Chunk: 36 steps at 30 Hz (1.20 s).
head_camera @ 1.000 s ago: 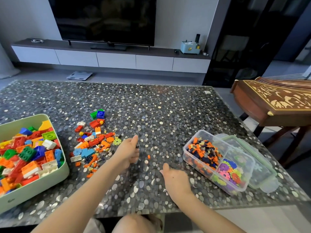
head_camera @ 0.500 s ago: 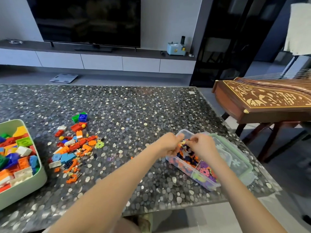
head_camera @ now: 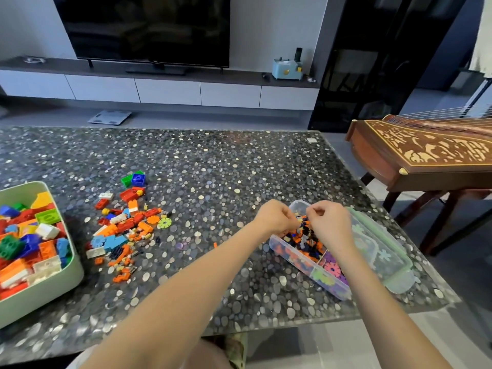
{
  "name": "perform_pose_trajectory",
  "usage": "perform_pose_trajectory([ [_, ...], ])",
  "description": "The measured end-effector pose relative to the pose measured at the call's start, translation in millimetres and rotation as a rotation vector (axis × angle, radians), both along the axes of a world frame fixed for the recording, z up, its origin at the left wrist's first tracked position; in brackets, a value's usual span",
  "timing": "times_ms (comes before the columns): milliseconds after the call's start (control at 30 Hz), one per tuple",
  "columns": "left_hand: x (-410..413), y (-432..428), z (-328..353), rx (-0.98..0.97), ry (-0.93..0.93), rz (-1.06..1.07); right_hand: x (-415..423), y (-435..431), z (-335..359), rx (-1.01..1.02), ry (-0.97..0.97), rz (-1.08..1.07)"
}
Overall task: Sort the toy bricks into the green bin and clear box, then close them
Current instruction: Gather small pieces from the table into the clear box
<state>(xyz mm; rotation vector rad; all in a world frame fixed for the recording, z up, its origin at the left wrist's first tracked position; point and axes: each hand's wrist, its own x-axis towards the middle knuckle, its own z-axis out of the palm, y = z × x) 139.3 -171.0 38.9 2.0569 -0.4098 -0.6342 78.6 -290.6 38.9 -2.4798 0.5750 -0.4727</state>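
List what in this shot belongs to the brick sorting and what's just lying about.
Job: green bin; clear box; its lid beside it; loose bricks on the table; left hand and right hand, fingers curled over the clear box.
Lying about: TV; wooden string instrument; floor scale; blue appliance on the shelf.

A dark television [head_camera: 145,27] stands on a low white cabinet [head_camera: 167,91] — grey floor [head_camera: 213,119], 1 bathroom scale [head_camera: 109,117].
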Motion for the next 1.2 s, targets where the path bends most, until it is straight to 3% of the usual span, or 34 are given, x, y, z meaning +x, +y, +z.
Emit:
perform_pose_trajectory([
  [67,2.4,-6.9,0.5,0.013,-0.051,0.005,0.1,-0.3,-0.6,0.022,0.029,-0.005],
  [267,5.1,-0.7,1.9,-0.012,0.061,0.0,0.9,-1.0,-6.1,0.041,0.025,-0.018],
  [367,8.2,23.7,6.2,-0.129,0.121,0.117,0.2,5.9,-8.8,0.044,-0.017,-0.02],
  [433,11.2,52.9,6.6,-0.153,0.055,0.229,-1.5,21.8,-8.8,0.049,-0.071,0.04],
  [533,19.0,115.1,-10.5,-0.023,-0.122,0.438,-4.5,68.5,-15.8,0.023,-0.044,0.307],
  [633,8.7,175.8,-32.3,0.225,-0.247,0.545,2.2,119.7,-41.1,-0.175,0.151,0.513],
  [767,-31.4,230.0,-59.6,0.504,-0.369,0.521,26.2,162.9,-70.0,-0.415,0.377,0.423],
  [900,-48.2,256.1,-69.9,0.533,-0.434,0.486,38.3,176.1,-80.5,-0.575,0.445,0.477],
  [1033,-41.3,265.2,-62.8,0.505,-0.447,0.56,26.7,164.4,-60.0,-0.559,0.349,0.418],
  [1200,-37.4,251.6,-55.2,0.478,-0.49,0.519,-5.6,100.4,-14.5,-0.533,0.004,0.057],
])
